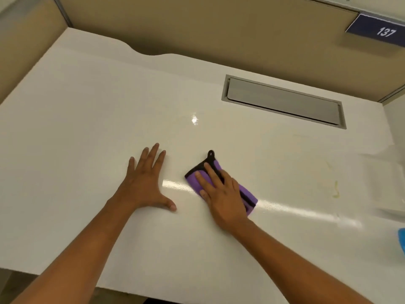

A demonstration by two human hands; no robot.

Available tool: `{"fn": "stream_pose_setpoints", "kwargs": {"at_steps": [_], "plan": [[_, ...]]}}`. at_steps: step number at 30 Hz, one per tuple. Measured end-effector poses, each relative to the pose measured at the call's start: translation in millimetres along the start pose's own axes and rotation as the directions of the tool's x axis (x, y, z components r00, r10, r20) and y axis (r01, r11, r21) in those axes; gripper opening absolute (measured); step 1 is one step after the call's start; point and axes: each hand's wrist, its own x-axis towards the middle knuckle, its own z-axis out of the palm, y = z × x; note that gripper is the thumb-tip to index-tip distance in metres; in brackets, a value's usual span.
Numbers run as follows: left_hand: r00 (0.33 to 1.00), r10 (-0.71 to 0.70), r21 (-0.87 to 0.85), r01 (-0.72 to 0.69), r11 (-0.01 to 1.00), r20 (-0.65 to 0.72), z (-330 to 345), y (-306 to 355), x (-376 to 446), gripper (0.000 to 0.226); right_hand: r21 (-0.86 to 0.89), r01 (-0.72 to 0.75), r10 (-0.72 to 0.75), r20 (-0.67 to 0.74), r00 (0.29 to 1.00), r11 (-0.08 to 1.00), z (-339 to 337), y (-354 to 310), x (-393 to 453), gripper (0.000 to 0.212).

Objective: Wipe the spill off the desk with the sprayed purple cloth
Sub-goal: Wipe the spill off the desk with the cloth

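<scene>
White desk (87, 119) fills most of the frame, tan partition walls behind it at the top. Left hand (145, 185) lies flat on the desk at centre, palm down, fingers (153, 153) straight and spread wide, thumb out toward the right, holding nothing. Right hand (221, 194) just right of centre presses flat on the cloth (248, 195), fingers straight and a bit apart, lying on top of it, not curled round it. Cloth is purple with a black edge band and a small black loop sticking out at its upper end; folded, lying flat on the desk, angled from upper left to lower right, lower right corner showing past the hand. The two hands are near each other but apart, bare desk between them. Spill (335, 189): faint yellowish streak and arc on the desk at right of frame, well apart from the cloth, not touched by it. Wet-looking glossy band runs along the desk from the cloth toward the right edge. Grey recessed flap (282, 102) set in the desk at upper right. Blue sign (377, 29) reading 137 on the wall at top right. Blue object (401, 240) cut off at the right edge, can't tell what it is. Pale sheet-like thing at far right, blurred
</scene>
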Motion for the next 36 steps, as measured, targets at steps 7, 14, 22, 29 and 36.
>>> {"fn": "stream_pose_setpoints", "kwargs": {"at_steps": [7,14,22,29,36], "plan": [[0.995,-0.019,-0.041,0.015,0.999,-0.098,20,-15,-8,0.159,-0.078,-0.221,0.217,-0.063,0.974,0.972,-22,93,-9,0.053],[0.979,-0.052,-0.064,0.04,0.997,-0.195,35,-14,-22,0.13,-0.105,-0.351,0.336,-0.14,0.932,0.93,-62,106,155,0.052],[0.935,-0.077,-0.1,0.045,0.994,-0.345,44,-17,-36,0.121,-0.091,0.143,-0.144,-0.008,0.989,0.985,-22,-31,126,0.051],[0.94,-0.052,-0.064,0.032,0.997,-0.337,51,-20,-33,0.123,-0.047,0.273,-0.262,0.164,0.951,0.961,-4,7,-38,0.052],[0.93,-0.039,-0.021,0.033,0.999,-0.365,60,-18,-38,0.113,-0.172,-0.084,0.073,-0.07,0.995,0.982,-52,89,75,0.049]]}}
